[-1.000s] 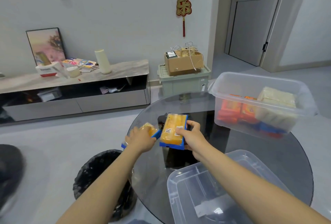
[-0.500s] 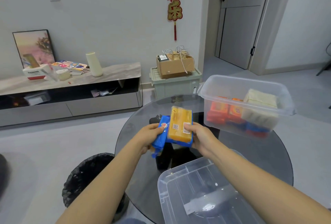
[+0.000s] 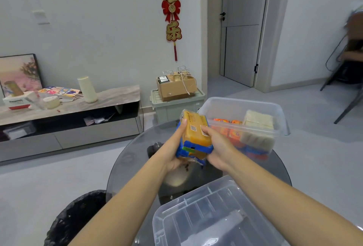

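Two yellow-and-blue snack packs are stacked together and held above the round glass table. My left hand grips the stack from the left and below, fingers running up its side. My right hand grips it from the right, thumb on the top pack's label. Just right of the stack stands a clear plastic bin holding orange packs and pale cracker packs.
A clear bin lid lies upside down at the table's near edge. A black-lined trash bin stands on the floor to the left. Behind are a low TV cabinet, a green crate with a cardboard box, and a person at far right.
My hands brought the two packs together into one stack, then lifted it up and to the right, closer to the filled bin.
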`<act>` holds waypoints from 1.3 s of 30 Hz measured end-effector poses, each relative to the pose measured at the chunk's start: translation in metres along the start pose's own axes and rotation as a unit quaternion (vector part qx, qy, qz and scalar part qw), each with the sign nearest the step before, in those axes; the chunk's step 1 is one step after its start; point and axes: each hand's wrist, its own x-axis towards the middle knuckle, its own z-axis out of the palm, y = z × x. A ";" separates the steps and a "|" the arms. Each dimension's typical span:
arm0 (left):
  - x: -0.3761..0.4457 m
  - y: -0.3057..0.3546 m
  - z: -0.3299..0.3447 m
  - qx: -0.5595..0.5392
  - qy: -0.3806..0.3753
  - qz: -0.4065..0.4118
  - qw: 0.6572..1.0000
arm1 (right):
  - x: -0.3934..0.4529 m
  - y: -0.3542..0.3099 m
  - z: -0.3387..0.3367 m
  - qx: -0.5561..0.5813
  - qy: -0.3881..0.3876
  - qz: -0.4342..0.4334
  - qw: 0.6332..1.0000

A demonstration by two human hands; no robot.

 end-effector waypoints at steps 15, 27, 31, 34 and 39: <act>0.082 0.105 0.078 0.124 -0.011 0.042 0.991 | 0.030 -0.140 -0.015 -0.190 0.084 -0.069 0.976; 0.185 0.058 0.087 0.348 0.064 -0.032 0.935 | 0.112 -0.108 -0.069 -0.209 0.151 0.110 0.960; 0.191 0.056 0.084 0.369 0.096 -0.009 0.924 | 0.116 -0.103 -0.066 -0.288 0.155 0.088 0.941; 0.186 0.064 0.085 0.343 0.077 -0.027 0.936 | 0.112 -0.117 -0.063 -0.368 0.152 0.080 0.914; 0.178 0.061 0.102 0.314 0.057 -0.041 0.947 | 0.089 -0.136 -0.075 -0.598 0.166 0.043 0.783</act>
